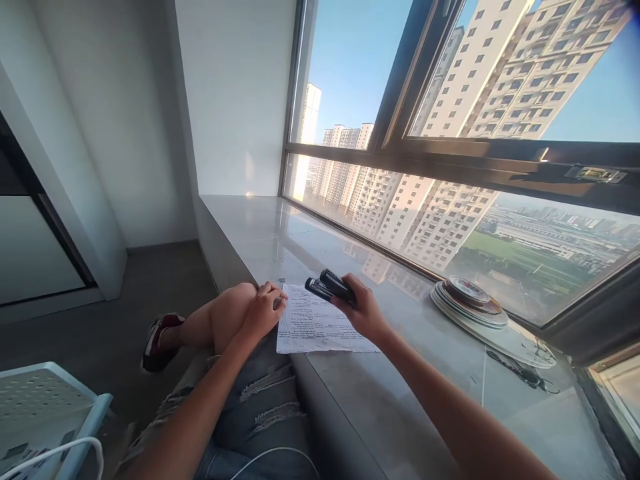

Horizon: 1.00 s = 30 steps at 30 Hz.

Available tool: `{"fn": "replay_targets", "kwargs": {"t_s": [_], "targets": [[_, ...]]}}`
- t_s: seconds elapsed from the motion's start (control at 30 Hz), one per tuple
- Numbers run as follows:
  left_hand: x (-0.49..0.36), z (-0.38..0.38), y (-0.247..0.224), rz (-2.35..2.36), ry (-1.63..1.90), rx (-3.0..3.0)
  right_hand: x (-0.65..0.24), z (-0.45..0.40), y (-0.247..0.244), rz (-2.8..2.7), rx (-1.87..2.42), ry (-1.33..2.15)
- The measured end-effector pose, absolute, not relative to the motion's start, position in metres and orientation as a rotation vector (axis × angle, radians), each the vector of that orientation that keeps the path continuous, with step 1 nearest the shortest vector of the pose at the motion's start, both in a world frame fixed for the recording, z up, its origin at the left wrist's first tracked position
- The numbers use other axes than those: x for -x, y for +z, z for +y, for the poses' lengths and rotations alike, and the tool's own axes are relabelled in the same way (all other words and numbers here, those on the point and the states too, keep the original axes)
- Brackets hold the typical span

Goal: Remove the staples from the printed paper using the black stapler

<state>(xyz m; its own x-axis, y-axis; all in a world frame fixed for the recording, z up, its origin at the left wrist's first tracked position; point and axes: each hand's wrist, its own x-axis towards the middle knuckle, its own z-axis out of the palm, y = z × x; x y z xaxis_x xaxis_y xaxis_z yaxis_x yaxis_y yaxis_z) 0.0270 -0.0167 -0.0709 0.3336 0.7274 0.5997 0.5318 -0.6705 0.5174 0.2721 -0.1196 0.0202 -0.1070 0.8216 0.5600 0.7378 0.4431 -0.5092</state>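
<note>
A black stapler (334,288) is gripped in my right hand (361,308), held above the printed paper (310,327) with its front end pointing left. The paper lies on the window sill, and its near left part reaches the sill's edge. My left hand (267,308) rests at the paper's left edge, beside my knee, with its fingers curled. A small dark thing shows by its fingertips, too small to name.
Stacked round plates or discs (467,300) stand on the glossy window sill (430,373) by the window, with dark-framed glasses (530,377) close by. A white perforated rack (45,400) with a white cable (60,450) is at lower left.
</note>
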Motion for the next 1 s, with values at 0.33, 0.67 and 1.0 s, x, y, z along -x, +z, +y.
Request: {"fn": "replay_targets", "kwargs": {"t_s": [0.33,0.67,1.0], "targets": [[-0.026,-0.019,-0.07,1.122,1.252,-2.362,-0.261,-0.109,-0.025,-1.981,1.404,0.339],[-0.024,-0.025,-0.066,0.872,1.382,-2.048,-0.308,-0.106,-0.016,-1.823,1.143,1.212],[-0.037,-0.029,-0.072,0.735,1.257,-1.619,-0.304,-0.106,-0.013,-1.817,1.162,1.052]]}}
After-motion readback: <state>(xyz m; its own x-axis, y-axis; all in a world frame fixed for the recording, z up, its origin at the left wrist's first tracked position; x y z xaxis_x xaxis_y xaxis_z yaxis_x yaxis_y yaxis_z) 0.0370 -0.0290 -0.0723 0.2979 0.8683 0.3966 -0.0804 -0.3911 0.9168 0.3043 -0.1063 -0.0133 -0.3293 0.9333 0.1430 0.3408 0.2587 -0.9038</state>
